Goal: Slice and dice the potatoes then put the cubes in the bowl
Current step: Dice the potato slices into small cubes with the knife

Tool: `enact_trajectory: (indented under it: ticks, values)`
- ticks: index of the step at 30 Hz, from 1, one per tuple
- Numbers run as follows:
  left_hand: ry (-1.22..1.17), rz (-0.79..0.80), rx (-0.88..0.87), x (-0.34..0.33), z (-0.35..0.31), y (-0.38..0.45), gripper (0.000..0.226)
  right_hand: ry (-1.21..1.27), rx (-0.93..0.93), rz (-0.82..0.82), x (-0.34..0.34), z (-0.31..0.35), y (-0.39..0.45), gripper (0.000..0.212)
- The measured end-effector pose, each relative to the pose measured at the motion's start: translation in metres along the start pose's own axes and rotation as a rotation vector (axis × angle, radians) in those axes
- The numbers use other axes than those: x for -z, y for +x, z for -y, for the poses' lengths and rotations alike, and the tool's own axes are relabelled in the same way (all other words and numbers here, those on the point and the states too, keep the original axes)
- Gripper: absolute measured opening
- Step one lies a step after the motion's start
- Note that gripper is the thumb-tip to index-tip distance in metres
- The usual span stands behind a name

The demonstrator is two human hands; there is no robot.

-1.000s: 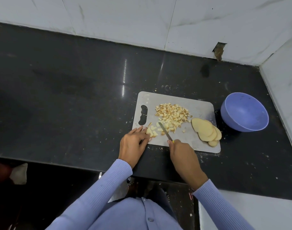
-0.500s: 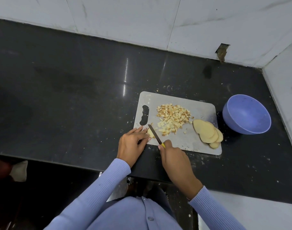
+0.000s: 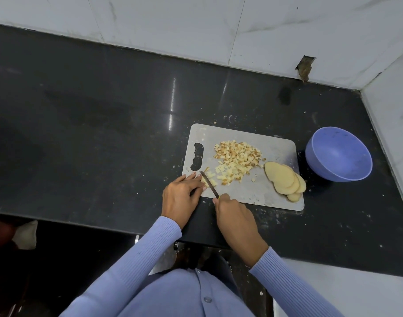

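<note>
A grey cutting board [image 3: 271, 145] lies on the black counter. A heap of potato cubes [image 3: 236, 160] covers its middle, and several round potato slices [image 3: 284, 180] overlap at its right end. My right hand [image 3: 233, 216] grips a small knife [image 3: 208, 184] whose blade lies across potato strips [image 3: 210, 178] at the board's near left corner. My left hand [image 3: 181, 195] presses its fingertips on those strips, right beside the blade. An empty blue bowl [image 3: 339, 154] stands right of the board.
White tiled walls [image 3: 196, 26] close the counter at the back and on the right. The black counter [image 3: 81, 122] runs wide to the left. Its front edge lies just under my wrists. Small potato scraps dot the counter around the board.
The knife has shifted left along the strips, from near the cube heap to the board's left corner. My right hand followed it. My left hand has stayed on the strips.
</note>
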State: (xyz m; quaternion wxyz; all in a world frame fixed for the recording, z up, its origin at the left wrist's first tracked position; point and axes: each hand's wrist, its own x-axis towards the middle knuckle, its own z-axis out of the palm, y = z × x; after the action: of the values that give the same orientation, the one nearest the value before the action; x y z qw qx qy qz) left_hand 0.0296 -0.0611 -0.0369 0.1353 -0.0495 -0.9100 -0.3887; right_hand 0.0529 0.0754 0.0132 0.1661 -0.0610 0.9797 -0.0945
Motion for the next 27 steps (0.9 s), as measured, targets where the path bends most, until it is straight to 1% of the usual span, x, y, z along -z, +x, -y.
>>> enact_trajectory:
  ticks: [5, 10, 12, 17, 21, 23, 25, 27]
  values:
    - [0.046, -0.031, 0.024, 0.0, -0.004, -0.002, 0.01, 0.005, 0.001, 0.007, 0.0, 0.0, 0.001, 0.033]
    - [0.126, -0.093, 0.017, 0.002, -0.017, -0.003, 0.018, 0.017, -0.019, 0.047, 0.0, -0.004, -0.005, 0.033]
    - [0.136, -0.091, 0.02, 0.002, -0.016, -0.003, 0.016, -0.012, -0.013, 0.067, 0.0, -0.007, -0.012, 0.033]
    - [0.153, -0.07, 0.043, -0.002, -0.012, -0.005, 0.011, -0.046, -0.018, 0.122, 0.0, -0.021, -0.033, 0.023]
    - [0.175, -0.007, 0.036, 0.0, -0.014, -0.006, 0.009, -0.043, -0.006, 0.136, 0.003, -0.038, -0.042, 0.035]
    - [0.18, 0.006, 0.038, 0.003, -0.016, -0.005, 0.009, 0.025, -0.011, 0.127, 0.007, -0.048, -0.041, 0.037]
    - [0.162, -0.005, 0.067, 0.006, -0.019, -0.002, 0.022, 0.124, -0.029, 0.07, 0.012, -0.057, -0.038, 0.036]
    - [0.142, -0.007, 0.125, 0.009, -0.023, 0.001, 0.044, 0.187, -0.039, -0.011, 0.018, -0.066, -0.032, 0.037]
